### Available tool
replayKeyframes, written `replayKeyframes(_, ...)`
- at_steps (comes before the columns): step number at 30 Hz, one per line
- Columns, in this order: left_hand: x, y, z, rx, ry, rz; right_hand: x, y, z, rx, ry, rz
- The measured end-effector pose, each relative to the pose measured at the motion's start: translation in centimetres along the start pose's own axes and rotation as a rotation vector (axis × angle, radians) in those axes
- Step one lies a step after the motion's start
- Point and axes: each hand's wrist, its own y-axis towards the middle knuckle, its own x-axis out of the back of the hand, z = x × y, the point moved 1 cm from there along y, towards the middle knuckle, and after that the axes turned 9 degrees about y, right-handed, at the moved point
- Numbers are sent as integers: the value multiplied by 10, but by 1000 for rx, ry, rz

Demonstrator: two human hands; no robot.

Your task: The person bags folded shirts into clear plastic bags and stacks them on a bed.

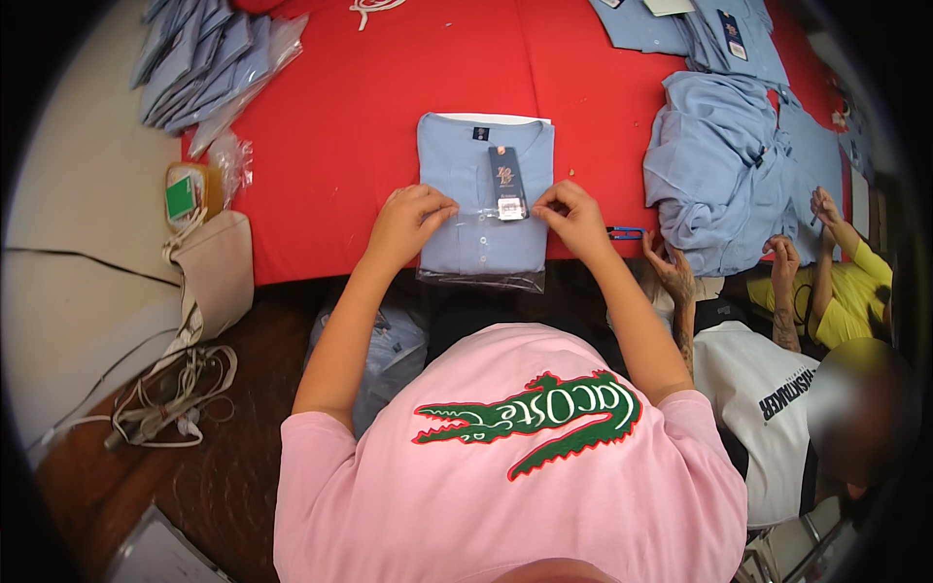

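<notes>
A folded light-blue shirt (449, 160) with a row of buttons lies in front of me on the red-covered table. A dark hang tag (506, 175) rests on its chest, and a white edge shows behind the collar. The lower part of the shirt is inside a clear plastic bag (481, 281), whose end sticks out toward me past the hem. My left hand (413, 219) pinches the bag's rim at the shirt's left side. On the right side, my right hand (573, 216) pinches the same rim beside the tag. The fingertips partly hide the plastic.
Bagged folded shirts (209, 68) are stacked at the far left. Below them are a small box with a green top (183, 197) and a beige bag (216, 262). Blue thread snips (625, 233) and heaped blue shirts (714, 165) lie right, near co-workers' hands (671, 272).
</notes>
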Motion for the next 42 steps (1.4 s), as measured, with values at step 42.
replayKeyframes(42, 24, 63, 39, -125, 246, 409, 10, 46, 35, 193, -266, 64)
